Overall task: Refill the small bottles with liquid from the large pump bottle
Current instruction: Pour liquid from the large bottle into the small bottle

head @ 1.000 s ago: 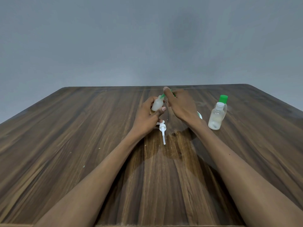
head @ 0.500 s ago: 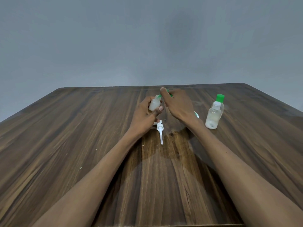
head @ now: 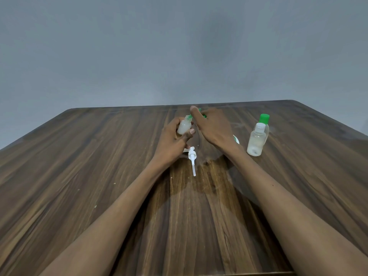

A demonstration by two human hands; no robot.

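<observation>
L hand (head: 172, 139) grip closed round a small white bottle (head: 184, 126), held upright above the worktop (head: 79, 176), mid-far. R hand (head: 212, 127) grip pinched on a green piece (head: 194, 114) at the bottle's neck; can't tell if it's a cap or a funnel/nozzle, fingers cover most of it. Looks like capping or uncapping the small bottle, my guess.

To do it well: keep L hand steady & bottle vertical so nothing spills, turn w/ R fingertips only, don't squeeze the soft body while the neck is open.

Pump head (head: 192, 158) w/ its dip tube lies loose on worktop just below L hand, so the large bottle is prob. open. Large bottle itself mostly hidden behind R wrist; only a white/green sliver (head: 236, 139) shows, can't confirm.

Containers: held bottle looks milky, fill level unclear. Clear bottle w/ white cap (head: 256, 141) stands to the R, a little liquid at bottom by the look. Green-capped bottle (head: 264, 121) just behind it, contents not visible.
</observation>
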